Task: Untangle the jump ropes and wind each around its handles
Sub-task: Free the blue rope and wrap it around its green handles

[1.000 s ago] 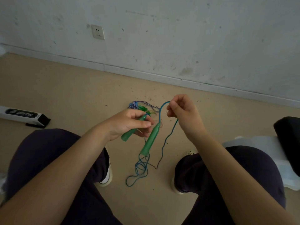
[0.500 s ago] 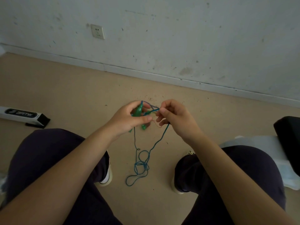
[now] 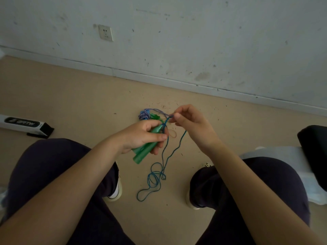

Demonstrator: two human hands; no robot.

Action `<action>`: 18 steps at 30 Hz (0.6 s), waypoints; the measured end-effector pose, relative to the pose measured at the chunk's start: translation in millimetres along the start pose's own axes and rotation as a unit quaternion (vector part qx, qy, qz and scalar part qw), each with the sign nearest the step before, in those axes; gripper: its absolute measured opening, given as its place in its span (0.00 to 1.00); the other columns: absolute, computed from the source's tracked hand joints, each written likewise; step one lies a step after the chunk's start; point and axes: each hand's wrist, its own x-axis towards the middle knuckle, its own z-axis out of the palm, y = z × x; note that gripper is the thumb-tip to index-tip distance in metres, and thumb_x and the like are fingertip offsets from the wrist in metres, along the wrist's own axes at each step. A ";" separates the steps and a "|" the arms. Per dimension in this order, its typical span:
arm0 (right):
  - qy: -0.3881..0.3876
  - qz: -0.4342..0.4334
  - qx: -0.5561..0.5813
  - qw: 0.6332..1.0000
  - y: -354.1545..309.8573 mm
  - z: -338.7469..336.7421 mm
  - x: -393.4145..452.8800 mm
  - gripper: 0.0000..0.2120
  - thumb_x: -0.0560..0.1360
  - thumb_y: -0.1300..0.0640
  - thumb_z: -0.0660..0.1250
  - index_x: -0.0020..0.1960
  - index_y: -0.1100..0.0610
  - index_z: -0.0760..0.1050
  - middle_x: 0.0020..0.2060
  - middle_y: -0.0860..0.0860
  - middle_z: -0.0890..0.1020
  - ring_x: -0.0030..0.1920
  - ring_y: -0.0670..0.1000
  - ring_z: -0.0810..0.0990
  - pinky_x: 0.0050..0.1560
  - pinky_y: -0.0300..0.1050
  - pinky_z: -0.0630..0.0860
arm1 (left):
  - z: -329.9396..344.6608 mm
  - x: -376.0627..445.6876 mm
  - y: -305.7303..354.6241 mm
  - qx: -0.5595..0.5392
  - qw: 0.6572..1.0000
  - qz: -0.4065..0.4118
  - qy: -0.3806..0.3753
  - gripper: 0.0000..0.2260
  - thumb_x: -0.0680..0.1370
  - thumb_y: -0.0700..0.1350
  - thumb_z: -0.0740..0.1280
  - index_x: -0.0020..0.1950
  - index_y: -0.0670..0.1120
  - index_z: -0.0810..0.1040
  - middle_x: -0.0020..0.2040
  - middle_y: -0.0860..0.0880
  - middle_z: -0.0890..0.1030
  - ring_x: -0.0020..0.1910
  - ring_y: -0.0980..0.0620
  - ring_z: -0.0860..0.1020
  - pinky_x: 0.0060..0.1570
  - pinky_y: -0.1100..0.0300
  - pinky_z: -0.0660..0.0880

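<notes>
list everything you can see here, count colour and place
handles: two, green, side by side in the left grip
cord: one, blue, from handles to a tangle on the floor
second rope: one, blue-white braided, on floor beyond the hands
box: one, white and black, floor at left
socket: one, white, on wall
shoes: two, pale, on floor
left hand: holds handles
right hand: pinches cord

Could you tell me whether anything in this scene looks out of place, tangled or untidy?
Yes. The thin blue rope lies in a snarl of loops on the beige floor between the feet. Small dark specks of debris litter the floor near the scuffed white wall.
</notes>
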 end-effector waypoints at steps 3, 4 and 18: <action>-0.089 0.013 -0.015 0.996 0.8 5.4 -3.2 0.07 0.77 0.64 0.68 0.55 0.59 0.75 0.44 0.51 0.83 0.44 0.47 0.82 0.47 0.40 0.78 | 1.5 -1.6 0.1 0.001 1.000 0.001 -0.030 0.05 0.79 0.37 0.68 0.53 0.44 0.77 0.37 0.47 0.80 0.33 0.48 0.78 0.36 0.56 0.77; -0.101 0.014 -0.020 0.995 1.4 6.4 -3.8 0.08 0.76 0.65 0.69 0.55 0.60 0.75 0.41 0.49 0.84 0.41 0.45 0.82 0.45 0.38 0.77 | 1.5 -2.2 0.2 0.004 0.999 0.005 -0.038 0.06 0.78 0.37 0.69 0.53 0.44 0.77 0.37 0.47 0.80 0.33 0.48 0.78 0.35 0.56 0.76; -0.071 0.016 -0.083 0.994 -4.9 -16.2 -1.1 0.03 0.74 0.63 0.73 0.46 0.60 0.79 0.28 0.47 0.79 0.27 0.43 0.73 0.29 0.37 0.70 | -13.7 -7.1 0.4 0.112 0.987 -0.104 -0.050 0.10 0.79 0.49 0.69 0.59 0.47 0.79 0.41 0.45 0.83 0.36 0.48 0.81 0.33 0.57 0.77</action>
